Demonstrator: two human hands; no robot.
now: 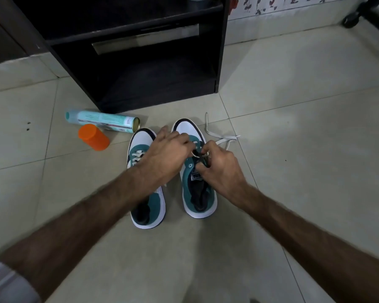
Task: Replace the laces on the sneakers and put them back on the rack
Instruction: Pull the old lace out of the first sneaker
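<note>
Sneakers (172,171) sit side by side on the floor (293,127) before the dark rack (136,51), toes toward it, so both hands can work the right one: left hand (164,154) steadies it, right hand (219,167) pinches its white lace (222,139) at the eyelets.

Your surface: pale tiled floor (293,106) | centre of frame: your two teal-and-white sneakers (198,193) side by side, toes toward the top | right of them: loose white lace (222,139) on the tiles | left of centre: spray can (101,121) lying flat, orange cap (93,137) just below it | upper centre: black rack (140,62) standing on the floor
</note>
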